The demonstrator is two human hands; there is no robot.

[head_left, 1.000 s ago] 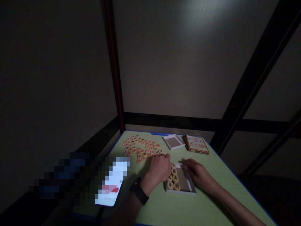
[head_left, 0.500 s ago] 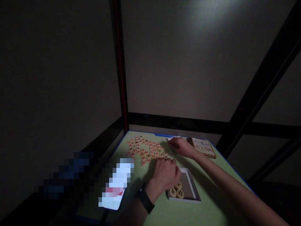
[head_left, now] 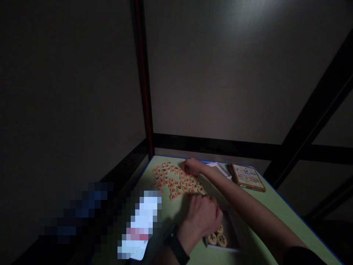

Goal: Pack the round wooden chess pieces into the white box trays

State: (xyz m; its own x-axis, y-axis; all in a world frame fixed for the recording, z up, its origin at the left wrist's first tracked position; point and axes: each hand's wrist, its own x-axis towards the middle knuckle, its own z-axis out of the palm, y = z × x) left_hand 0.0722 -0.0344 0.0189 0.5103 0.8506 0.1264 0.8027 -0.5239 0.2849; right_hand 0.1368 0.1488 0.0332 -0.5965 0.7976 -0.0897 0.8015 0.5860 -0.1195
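Round wooden Chinese chess pieces [head_left: 171, 182] with red and black characters lie spread over the green table. At their far right edge is my right hand [head_left: 191, 165], its fingers curled downward; whatever they may hold is hidden. My left hand [head_left: 203, 212], with a dark watch on its wrist, hovers over the near left part of an open shallow box [head_left: 233, 230]. Its fingers are bent and closed, and their tips are hidden. Larger pieces with black characters [head_left: 221, 240] lie in the near left corner of that box, partly covered by the hand.
A white open box [head_left: 220, 170] stands at the back, partly behind my right forearm. To its right lies a box with a printed lid [head_left: 247, 176]. A bright phone-like object [head_left: 142, 224], blurred out, is at the left edge. Dim walls [head_left: 215, 88] rise behind the table.
My right hand has moved left, from over the white box at the back to the edge of the chess pieces. The left hand stays over the near box. The view has shifted slightly.
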